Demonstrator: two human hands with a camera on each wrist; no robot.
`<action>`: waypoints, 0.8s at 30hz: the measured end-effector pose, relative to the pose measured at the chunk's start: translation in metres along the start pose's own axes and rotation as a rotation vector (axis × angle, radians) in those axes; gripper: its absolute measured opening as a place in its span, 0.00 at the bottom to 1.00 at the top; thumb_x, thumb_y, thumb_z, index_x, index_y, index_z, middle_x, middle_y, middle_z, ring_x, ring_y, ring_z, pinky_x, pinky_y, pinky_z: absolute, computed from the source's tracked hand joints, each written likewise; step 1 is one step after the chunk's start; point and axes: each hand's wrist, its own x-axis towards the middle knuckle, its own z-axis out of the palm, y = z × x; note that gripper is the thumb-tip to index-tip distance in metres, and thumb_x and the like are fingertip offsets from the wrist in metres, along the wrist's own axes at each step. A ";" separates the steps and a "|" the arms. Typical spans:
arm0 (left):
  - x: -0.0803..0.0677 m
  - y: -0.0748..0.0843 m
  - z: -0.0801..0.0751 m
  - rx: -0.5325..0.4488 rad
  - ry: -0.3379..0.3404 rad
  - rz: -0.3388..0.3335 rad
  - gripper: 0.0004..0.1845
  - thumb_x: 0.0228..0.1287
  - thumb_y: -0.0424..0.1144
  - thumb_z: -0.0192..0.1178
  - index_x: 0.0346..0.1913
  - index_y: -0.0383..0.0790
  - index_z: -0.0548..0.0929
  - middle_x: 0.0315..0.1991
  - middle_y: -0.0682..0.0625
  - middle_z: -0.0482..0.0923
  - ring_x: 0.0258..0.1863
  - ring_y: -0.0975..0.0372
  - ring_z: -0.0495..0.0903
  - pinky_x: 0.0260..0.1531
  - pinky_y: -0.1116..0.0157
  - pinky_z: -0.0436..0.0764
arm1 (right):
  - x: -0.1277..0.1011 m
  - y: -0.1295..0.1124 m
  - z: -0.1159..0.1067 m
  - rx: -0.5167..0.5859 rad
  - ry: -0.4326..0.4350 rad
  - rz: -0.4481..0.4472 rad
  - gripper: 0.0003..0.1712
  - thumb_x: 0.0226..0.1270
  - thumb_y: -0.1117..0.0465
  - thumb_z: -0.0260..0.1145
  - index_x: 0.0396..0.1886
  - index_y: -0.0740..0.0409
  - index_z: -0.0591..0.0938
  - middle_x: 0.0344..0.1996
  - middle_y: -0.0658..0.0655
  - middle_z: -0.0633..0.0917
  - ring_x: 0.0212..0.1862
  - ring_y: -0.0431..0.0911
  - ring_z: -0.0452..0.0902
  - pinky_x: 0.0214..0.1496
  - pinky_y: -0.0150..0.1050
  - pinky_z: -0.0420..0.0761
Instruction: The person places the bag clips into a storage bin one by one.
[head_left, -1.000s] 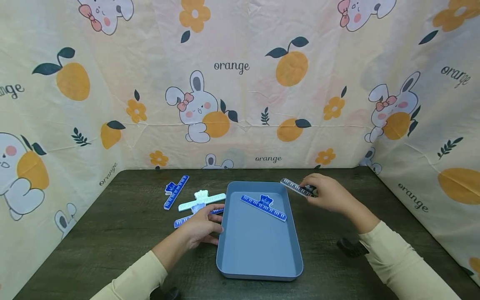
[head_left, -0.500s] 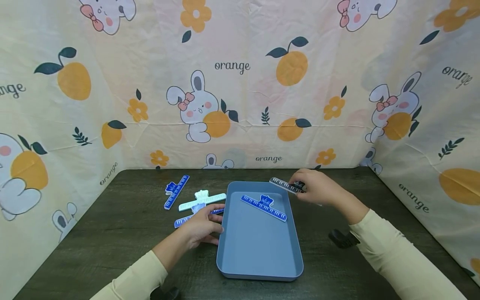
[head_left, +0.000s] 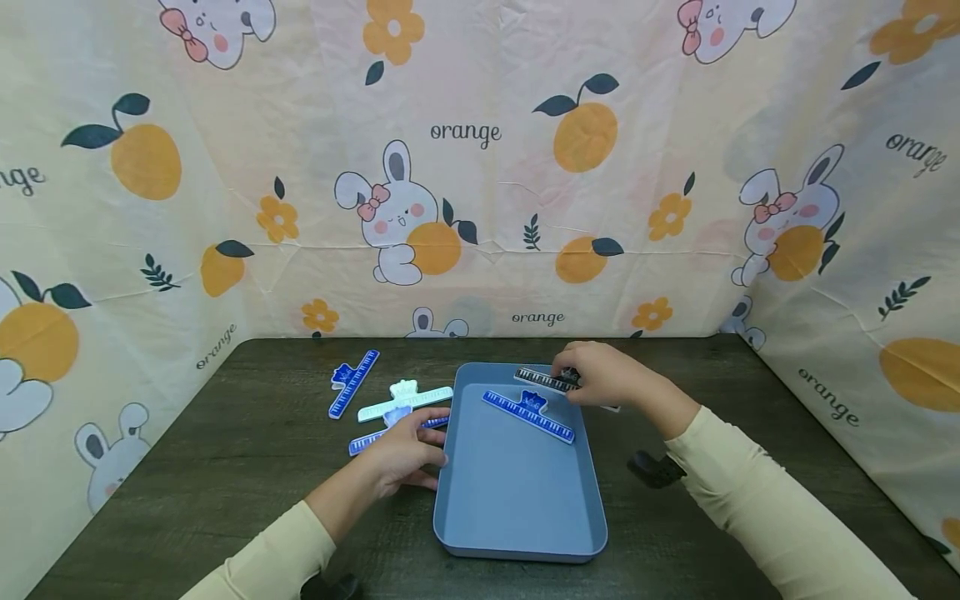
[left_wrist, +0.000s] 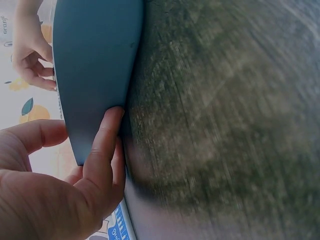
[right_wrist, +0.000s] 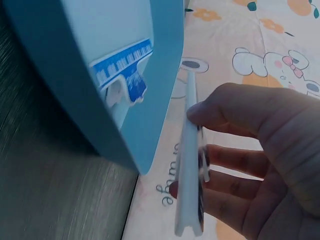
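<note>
My right hand [head_left: 611, 379] pinches a black ruler-edged clip [head_left: 534, 379] over the far right corner of the blue tray [head_left: 517, 517]. Seen edge-on in the right wrist view, that clip shows a white edge [right_wrist: 188, 165] between thumb and fingers. Inside the tray lies a blue ruler-edged clip [head_left: 528, 415]. My left hand [head_left: 401, 454] touches the tray's left side; in the left wrist view its fingers [left_wrist: 102, 140] rest against the outer wall. Beside that hand are a mint-green clip [head_left: 405, 402] and another blue clip [head_left: 367, 442], partly hidden by the hand.
A further blue clip [head_left: 354, 383] lies at the back left of the dark wooden table [head_left: 225, 467]. Behind and along the sides hangs a cloth [head_left: 495, 192] printed with rabbits and oranges.
The right hand has carried the black clip leftward, from beside the tray's far right corner to above it. The left hand and the tray have stayed in place.
</note>
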 end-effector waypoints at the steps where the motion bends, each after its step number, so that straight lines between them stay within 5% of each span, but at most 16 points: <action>1: 0.000 0.000 0.000 0.000 0.001 -0.001 0.41 0.52 0.15 0.57 0.71 0.38 0.63 0.51 0.36 0.75 0.38 0.51 0.83 0.30 0.50 0.85 | 0.002 -0.002 0.000 0.003 -0.013 -0.003 0.13 0.54 0.65 0.70 0.41 0.58 0.85 0.40 0.54 0.83 0.41 0.47 0.77 0.45 0.47 0.79; 8: 0.000 0.001 -0.001 -0.002 -0.010 0.001 0.41 0.52 0.15 0.57 0.71 0.37 0.63 0.51 0.35 0.75 0.38 0.52 0.83 0.30 0.50 0.85 | 0.016 -0.012 0.001 0.016 -0.111 0.002 0.12 0.55 0.64 0.73 0.41 0.57 0.86 0.40 0.52 0.84 0.45 0.48 0.79 0.50 0.47 0.79; 15: -0.001 0.002 -0.002 -0.001 -0.016 -0.002 0.40 0.52 0.16 0.57 0.71 0.37 0.63 0.52 0.35 0.75 0.39 0.52 0.83 0.30 0.50 0.85 | 0.029 -0.019 0.005 0.037 -0.199 0.007 0.12 0.55 0.65 0.73 0.41 0.57 0.86 0.39 0.50 0.85 0.41 0.45 0.79 0.45 0.44 0.80; 24: 0.001 0.001 -0.002 -0.012 -0.024 -0.008 0.40 0.53 0.15 0.56 0.71 0.37 0.62 0.51 0.35 0.75 0.39 0.51 0.83 0.31 0.50 0.85 | 0.037 -0.031 0.020 0.085 -0.246 0.030 0.10 0.55 0.66 0.72 0.38 0.56 0.85 0.35 0.48 0.84 0.38 0.43 0.77 0.45 0.44 0.79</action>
